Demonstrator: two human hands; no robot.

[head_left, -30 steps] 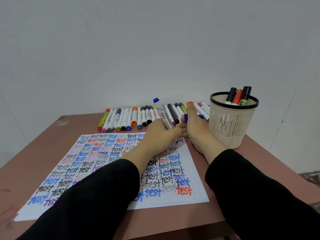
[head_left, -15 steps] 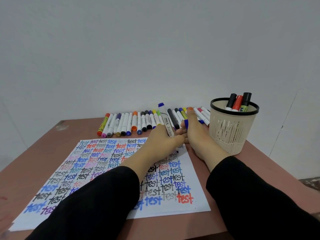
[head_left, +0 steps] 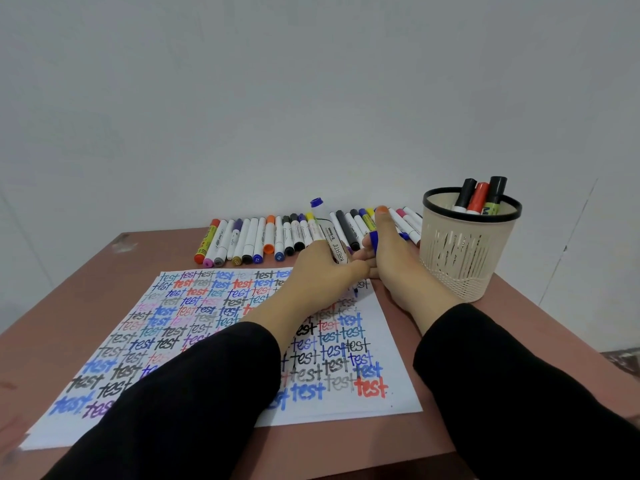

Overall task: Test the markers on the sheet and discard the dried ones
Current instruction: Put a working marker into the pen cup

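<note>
The table [head_left: 104,271] shows bare surface along its left side, between its left edge and the sheet [head_left: 214,306]. The sheet lies flat at table centre, covered with rows of the word "test" in several colours; both black sleeves [head_left: 194,403] overlap its near part. A narrow bare strip separates the sheet's far edge from the marker row [head_left: 249,239], which lies along the table's far edge by the wall [head_left: 311,98]. The left hand [head_left: 322,268] rests over the sheet's far right corner, fingers wrapped round a white marker [head_left: 334,242] tilted with its blue end up; its tip is mostly hidden behind the hand. The right hand [head_left: 398,265] lies on the table just beside the sheet's right edge, touching the left hand, thumb and fingers pinching a blue cap [head_left: 373,241]. The basket [head_left: 464,251] stands upright just beside the right hand, near the table's right edge, with three markers [head_left: 479,197] standing in it.
</note>
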